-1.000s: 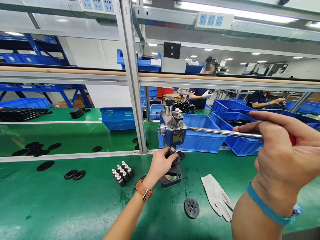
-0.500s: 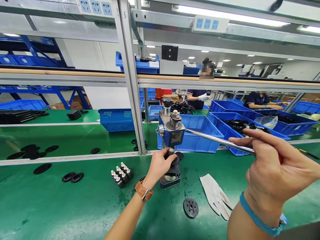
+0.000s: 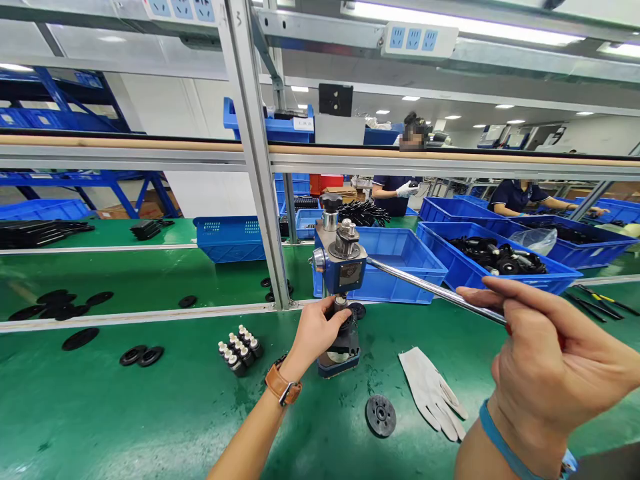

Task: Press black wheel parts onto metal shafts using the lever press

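Observation:
A blue hand-operated arbor press (image 3: 345, 257) stands on the green bench in front of me. My left hand (image 3: 320, 328) pinches a small dark cylindrical part (image 3: 341, 305) with a lighter top, upright directly under the ram. Fingers cover most of that part, and its lower end is hidden. My right hand (image 3: 555, 360) is closed around the outer end of the press's long metal lever (image 3: 435, 288), which slopes down toward me; the grip itself is hidden in the palm. Just right of the press base lie a round black disc (image 3: 381, 416) with holes and a pale glove (image 3: 433, 393).
Left of the press, several black cylinders with white tips (image 3: 240, 349) stand grouped. Black rings (image 3: 143, 355) lie farther left. Behind the press is a blue bin (image 3: 400, 273); another bin (image 3: 560, 280) holds black parts. A metal post (image 3: 257, 160) rises nearby. Two co-workers sit beyond.
The lever's outer end has dropped somewhat, and my right hand has gone down with it. My left hand keeps its pinch at the press. The camera view has shifted slightly.

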Motion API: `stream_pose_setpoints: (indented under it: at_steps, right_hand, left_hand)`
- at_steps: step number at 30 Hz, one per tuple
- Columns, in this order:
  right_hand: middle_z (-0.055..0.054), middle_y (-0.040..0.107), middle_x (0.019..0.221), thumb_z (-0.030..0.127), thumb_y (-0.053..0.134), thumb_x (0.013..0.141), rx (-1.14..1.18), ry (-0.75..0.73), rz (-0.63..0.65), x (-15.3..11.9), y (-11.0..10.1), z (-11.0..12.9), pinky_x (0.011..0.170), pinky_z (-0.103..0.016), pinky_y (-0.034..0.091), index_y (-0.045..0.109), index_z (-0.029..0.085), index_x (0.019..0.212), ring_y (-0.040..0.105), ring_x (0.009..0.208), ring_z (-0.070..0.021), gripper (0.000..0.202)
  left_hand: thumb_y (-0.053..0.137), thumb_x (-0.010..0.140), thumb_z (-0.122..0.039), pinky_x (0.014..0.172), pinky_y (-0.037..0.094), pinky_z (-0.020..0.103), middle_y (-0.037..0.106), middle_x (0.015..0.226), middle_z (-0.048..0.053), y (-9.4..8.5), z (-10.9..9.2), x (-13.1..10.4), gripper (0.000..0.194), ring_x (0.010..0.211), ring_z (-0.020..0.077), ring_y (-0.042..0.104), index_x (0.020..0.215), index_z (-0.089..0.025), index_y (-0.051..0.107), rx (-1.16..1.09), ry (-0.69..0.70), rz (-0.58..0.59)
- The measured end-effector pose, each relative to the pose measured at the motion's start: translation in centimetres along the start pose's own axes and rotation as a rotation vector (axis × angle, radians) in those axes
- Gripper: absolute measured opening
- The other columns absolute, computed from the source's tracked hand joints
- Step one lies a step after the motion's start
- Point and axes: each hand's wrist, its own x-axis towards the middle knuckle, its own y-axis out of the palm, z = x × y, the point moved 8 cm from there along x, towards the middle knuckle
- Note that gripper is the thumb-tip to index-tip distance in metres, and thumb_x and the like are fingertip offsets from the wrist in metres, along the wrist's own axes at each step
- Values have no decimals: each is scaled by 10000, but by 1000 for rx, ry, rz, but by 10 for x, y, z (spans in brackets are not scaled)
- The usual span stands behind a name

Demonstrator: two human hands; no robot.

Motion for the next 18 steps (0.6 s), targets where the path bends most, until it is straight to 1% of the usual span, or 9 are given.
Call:
stream_pose_setpoints:
  at_steps: [5,10,13,16,18]
  right_hand:
    - [47,725,636,32,644,791,9,-32,-52,-2,-4,-2,559,-339,552,839,272,808,756,616,-231,310]
    - [51,735,650,29,638,790,-16,3,9,2,-2,-2,557,-341,560,840,282,815,760,626,-231,326]
    - [54,736,663,36,637,791,-10,-2,-10,4,-2,3,563,-337,555,834,287,811,757,630,-218,320]
    - [35,743,703,50,621,802,-34,17,-6,2,2,1,592,-335,552,830,278,821,760,687,-212,310]
    - [25,742,712,49,615,791,-15,16,-55,-4,-2,-3,608,-358,558,829,274,823,754,687,-223,312]
  left_hand:
    - [678,852,-381,759,493,315,809,977,55,1,3,0,282,871,247,710,1007,-170,782,0,-1,-4]
    - [681,854,-386,729,493,313,807,934,54,-1,2,-1,275,829,241,706,989,-169,780,34,-6,-8]
    - [681,853,-379,729,504,308,809,944,58,0,2,0,275,835,238,713,998,-169,784,24,4,-1]
    - [681,847,-365,757,529,307,811,965,62,0,3,0,267,849,235,724,992,-169,789,6,3,-4]
    - [688,836,-358,781,542,308,813,973,61,0,4,0,268,863,236,729,998,-171,792,-2,-9,-16]
